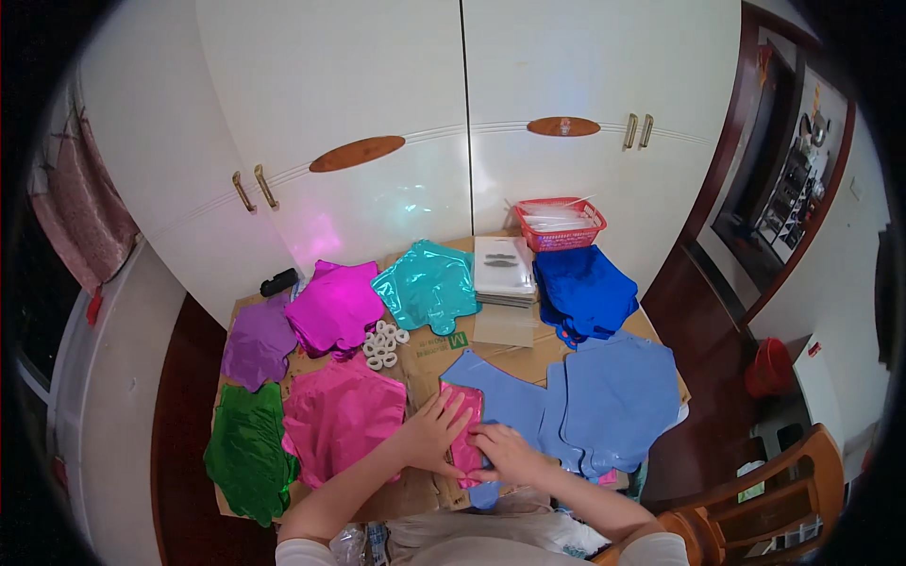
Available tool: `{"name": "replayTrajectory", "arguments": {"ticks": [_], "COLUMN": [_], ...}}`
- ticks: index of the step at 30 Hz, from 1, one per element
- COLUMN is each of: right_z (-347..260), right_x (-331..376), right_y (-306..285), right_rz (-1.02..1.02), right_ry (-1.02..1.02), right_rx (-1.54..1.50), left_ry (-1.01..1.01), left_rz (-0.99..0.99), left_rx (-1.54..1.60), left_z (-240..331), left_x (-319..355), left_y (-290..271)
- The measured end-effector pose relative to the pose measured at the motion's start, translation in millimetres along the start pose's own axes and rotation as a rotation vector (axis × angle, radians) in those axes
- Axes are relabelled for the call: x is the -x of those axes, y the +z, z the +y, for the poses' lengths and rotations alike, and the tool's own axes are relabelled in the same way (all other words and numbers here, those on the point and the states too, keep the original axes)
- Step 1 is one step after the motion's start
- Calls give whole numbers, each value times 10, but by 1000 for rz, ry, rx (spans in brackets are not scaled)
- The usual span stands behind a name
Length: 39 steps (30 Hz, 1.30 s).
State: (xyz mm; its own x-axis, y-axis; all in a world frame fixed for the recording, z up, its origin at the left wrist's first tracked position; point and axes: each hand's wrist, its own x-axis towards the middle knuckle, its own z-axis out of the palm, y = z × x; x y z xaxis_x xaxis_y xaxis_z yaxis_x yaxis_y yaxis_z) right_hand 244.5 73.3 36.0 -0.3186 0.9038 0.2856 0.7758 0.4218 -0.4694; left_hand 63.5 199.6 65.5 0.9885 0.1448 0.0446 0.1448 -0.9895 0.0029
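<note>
A folded pink foil piece, seemingly a flat foil balloon, lies on a light blue foil sheet at the table's near middle. My left hand rests on the pink foil with its fingers stretched out and spread. At its right edge my right hand has bent fingers and a thumb gripping the foil. The undersides of both hands are hidden. Left of my left hand is a stack of pink foil shapes; right of my right hand lies a light blue stack.
Cardboard covers the table. Around it lie green, purple, magenta, teal and dark blue foil stacks. White rings, clear packets and a red basket stand farther back. A wooden chair is at right.
</note>
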Motion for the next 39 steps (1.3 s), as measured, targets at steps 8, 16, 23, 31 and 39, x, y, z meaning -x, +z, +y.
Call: {"name": "replayTrajectory", "arguments": {"ticks": [8,16,23,31,39], "right_z": [622,925,799,901,160], "right_x": [-468,-528,-347,-483,44], "right_y": [-411,-600,-755,-377,-254], "right_rz": [102,-233,-146,181,224], "right_ry": [409,472,524,636,615], "right_rx": [305,-116,-342,-140,-33], "left_ry": [-133,-155,-154,-177,-205], "left_rz": [-157,-70,4,93,45], "left_rx": [-37,-10,19,58,36], "left_z": [276,314,296,170,243], "left_x": [-5,33,62,-15,-33], "left_y": [-56,20,75,160,129]}}
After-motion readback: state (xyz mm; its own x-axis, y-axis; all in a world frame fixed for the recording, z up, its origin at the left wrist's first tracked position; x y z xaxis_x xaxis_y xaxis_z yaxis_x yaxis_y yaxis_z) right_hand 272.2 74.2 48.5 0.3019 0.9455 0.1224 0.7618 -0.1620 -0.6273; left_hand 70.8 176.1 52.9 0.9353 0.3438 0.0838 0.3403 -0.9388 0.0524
